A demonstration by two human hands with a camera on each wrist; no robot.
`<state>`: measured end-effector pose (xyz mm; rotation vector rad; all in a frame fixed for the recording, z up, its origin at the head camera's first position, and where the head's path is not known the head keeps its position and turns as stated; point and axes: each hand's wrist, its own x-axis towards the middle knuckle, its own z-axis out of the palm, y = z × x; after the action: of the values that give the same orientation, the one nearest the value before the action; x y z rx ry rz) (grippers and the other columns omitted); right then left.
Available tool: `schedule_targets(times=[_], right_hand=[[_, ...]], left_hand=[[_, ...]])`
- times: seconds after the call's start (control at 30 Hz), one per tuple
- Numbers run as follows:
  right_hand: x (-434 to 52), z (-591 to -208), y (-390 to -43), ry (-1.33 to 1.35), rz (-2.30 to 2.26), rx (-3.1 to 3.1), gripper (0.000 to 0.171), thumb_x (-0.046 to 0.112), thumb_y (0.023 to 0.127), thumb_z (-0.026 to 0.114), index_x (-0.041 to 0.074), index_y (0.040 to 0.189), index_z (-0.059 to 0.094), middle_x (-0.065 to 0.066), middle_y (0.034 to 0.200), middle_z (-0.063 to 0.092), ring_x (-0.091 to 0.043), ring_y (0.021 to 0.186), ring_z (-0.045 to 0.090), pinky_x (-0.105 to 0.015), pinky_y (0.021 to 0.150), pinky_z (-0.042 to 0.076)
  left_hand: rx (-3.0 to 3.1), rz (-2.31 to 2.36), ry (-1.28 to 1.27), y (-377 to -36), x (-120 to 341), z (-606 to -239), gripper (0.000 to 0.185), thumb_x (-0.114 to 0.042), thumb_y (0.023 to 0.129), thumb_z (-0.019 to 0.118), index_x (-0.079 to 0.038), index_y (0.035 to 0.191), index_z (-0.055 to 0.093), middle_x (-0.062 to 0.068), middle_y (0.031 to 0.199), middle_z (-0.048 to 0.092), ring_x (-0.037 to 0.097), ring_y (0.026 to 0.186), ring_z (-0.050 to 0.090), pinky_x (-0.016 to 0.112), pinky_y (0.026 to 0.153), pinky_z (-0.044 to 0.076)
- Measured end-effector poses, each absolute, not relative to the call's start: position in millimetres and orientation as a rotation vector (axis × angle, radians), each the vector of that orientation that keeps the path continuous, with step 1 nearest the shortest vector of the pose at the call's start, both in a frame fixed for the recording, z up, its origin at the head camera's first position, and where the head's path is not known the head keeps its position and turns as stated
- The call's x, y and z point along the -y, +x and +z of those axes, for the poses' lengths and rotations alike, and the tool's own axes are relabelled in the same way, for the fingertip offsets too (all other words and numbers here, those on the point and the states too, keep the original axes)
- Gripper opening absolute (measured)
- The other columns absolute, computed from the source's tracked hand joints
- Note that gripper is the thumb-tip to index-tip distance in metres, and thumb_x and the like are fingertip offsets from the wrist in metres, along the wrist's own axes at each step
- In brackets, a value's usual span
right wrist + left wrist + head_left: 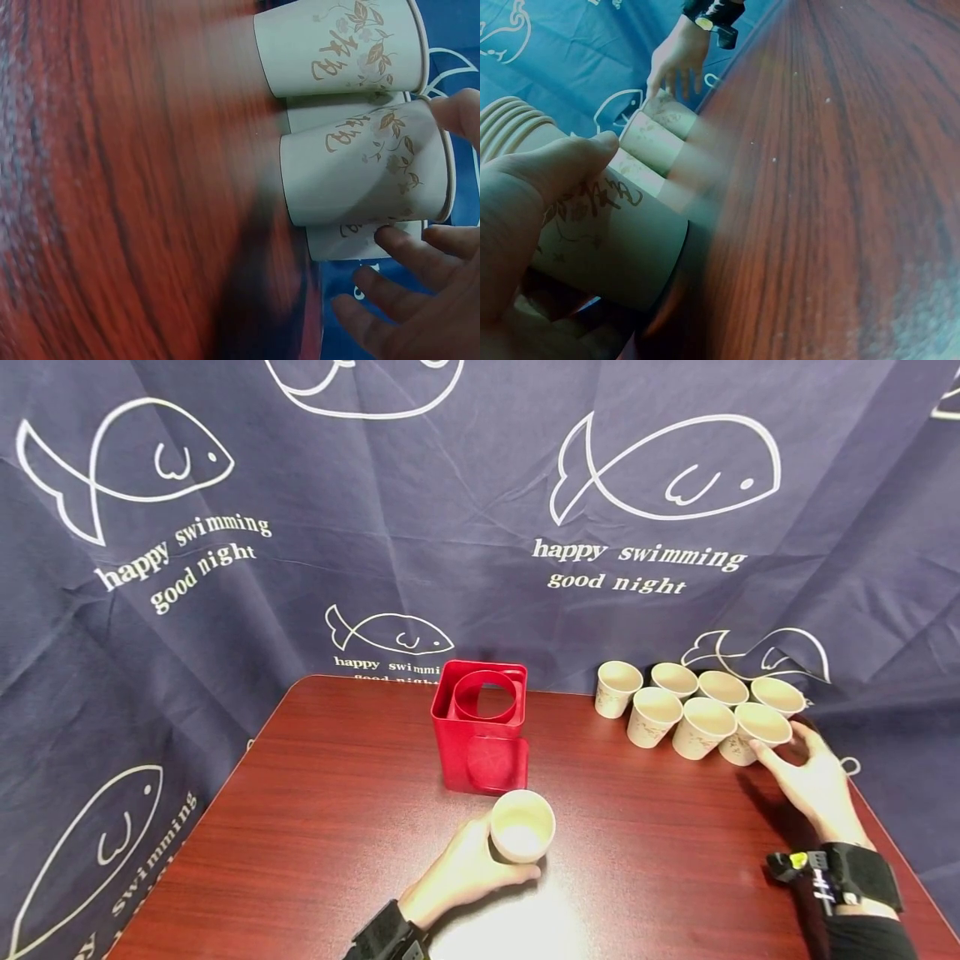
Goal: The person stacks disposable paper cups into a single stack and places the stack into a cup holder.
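Note:
My left hand [480,860] grips a stack of paper cups [522,827] at the front middle of the table. In the left wrist view several rims show nested together, with the thumb [570,161] across the side of the stack. At the right, my right hand [817,781] holds a paper cup [738,750] by its rim, thumb on one side and fingers on the other. This cup [367,169] has a brown floral print and stands at the right end of the front row. Close behind it is another paper cup [777,696].
More paper cups [699,739] stand upright in two rows at the back right. A red box-shaped holder [459,756] with a round ring inside sits at the back middle of the brown table [337,760]. A dark blue fish-print curtain [487,510] hangs behind.

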<state>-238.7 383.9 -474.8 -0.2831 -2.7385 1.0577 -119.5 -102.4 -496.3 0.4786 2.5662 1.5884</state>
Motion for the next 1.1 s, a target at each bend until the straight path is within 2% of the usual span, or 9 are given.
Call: schedule_targets(times=[0.23,0.3,0.43,0.5,0.57,0.67,0.8,0.9,1.1], right_hand=[[-382.9,-476.3,-239.1,-0.274,1.003,2.727,0.079,0.047,0.097,0.064,-0.002,0.153,0.038,-0.034,0.139,0.053,-0.041,0.116,0.051,-0.033,0.092,0.039],[-383.0,-475.7,-238.5,-0.266,1.014,2.723,0.079,0.047,0.097,0.065,-0.002,0.153,0.039,-0.035,0.139,0.054,-0.024,0.108,0.056,-0.03,0.091,0.038],[-382.8,-475.2,-238.3,-0.271,1.011,2.714,0.078,0.048,0.096,0.065,0.0,0.152,0.041,-0.033,0.139,0.055,0.007,0.092,0.043,-0.021,0.083,0.034],[-382.5,-475.6,-238.5,-0.276,1.018,2.71,0.078,0.047,0.097,0.065,-0.001,0.153,0.039,-0.033,0.139,0.055,0.001,0.096,0.049,-0.021,0.085,0.035],[-382.4,-476.3,-239.3,-0.28,1.035,2.709,0.08,0.046,0.097,0.065,-0.001,0.155,0.036,-0.034,0.141,0.053,-0.019,0.107,0.058,-0.02,0.088,0.036],[-382.4,-477.4,-240.9,-0.282,1.055,2.711,0.083,0.045,0.097,0.064,-0.001,0.158,0.03,-0.036,0.143,0.051,-0.045,0.121,0.052,-0.02,0.094,0.037],[-383.1,-477.9,-242.4,-0.273,1.064,2.698,0.082,0.045,0.097,0.066,0.001,0.157,0.032,-0.035,0.143,0.051,-0.009,0.106,0.058,-0.013,0.089,0.035],[-383.7,-478.1,-242.3,-0.254,1.076,2.681,0.079,0.044,0.097,0.067,0.001,0.156,0.036,-0.034,0.141,0.053,0.017,0.09,0.039,-0.009,0.081,0.032],[-385.0,-478.7,-242.7,-0.238,1.07,2.674,0.077,0.043,0.096,0.068,-0.002,0.153,0.039,-0.033,0.138,0.055,0.02,0.087,0.036,-0.009,0.077,0.032]], left_hand=[[-2.573,1.585,0.494,-119.7,102.4,-495.9,0.064,-0.041,0.073,0.093,-0.028,0.128,0.063,-0.013,0.105,0.073,0.002,0.095,0.066,0.029,0.09,0.055],[-2.576,1.583,0.498,-119.8,102.3,-496.0,0.063,-0.041,0.073,0.093,-0.028,0.128,0.063,-0.013,0.105,0.073,0.002,0.095,0.066,0.029,0.09,0.055],[-2.571,1.584,0.492,-120.0,102.0,-496.0,0.063,-0.041,0.073,0.093,-0.028,0.127,0.064,-0.013,0.104,0.073,0.001,0.095,0.066,0.028,0.089,0.055],[-2.569,1.586,0.488,-120.0,101.9,-495.9,0.062,-0.041,0.073,0.093,-0.027,0.127,0.064,-0.014,0.104,0.072,0.001,0.094,0.066,0.028,0.089,0.055],[-2.569,1.586,0.48,-119.9,101.9,-495.8,0.062,-0.041,0.073,0.093,-0.028,0.126,0.064,-0.014,0.104,0.072,0.001,0.094,0.066,0.028,0.089,0.055],[-2.571,1.583,0.471,-119.3,102.1,-495.9,0.062,-0.041,0.072,0.093,-0.027,0.126,0.064,-0.013,0.103,0.073,0.002,0.094,0.066,0.028,0.088,0.055],[-2.572,1.579,0.463,-118.7,102.1,-495.4,0.063,-0.041,0.072,0.093,-0.028,0.126,0.064,-0.014,0.104,0.073,0.002,0.095,0.066,0.028,0.089,0.055],[-2.568,1.578,0.466,-118.9,101.8,-495.0,0.064,-0.041,0.072,0.093,-0.028,0.128,0.063,-0.015,0.105,0.072,0.002,0.096,0.066,0.029,0.09,0.055],[-2.56,1.577,0.464,-119.5,101.7,-494.2,0.065,-0.041,0.073,0.093,-0.029,0.129,0.063,-0.016,0.106,0.072,0.002,0.096,0.067,0.029,0.091,0.055]])
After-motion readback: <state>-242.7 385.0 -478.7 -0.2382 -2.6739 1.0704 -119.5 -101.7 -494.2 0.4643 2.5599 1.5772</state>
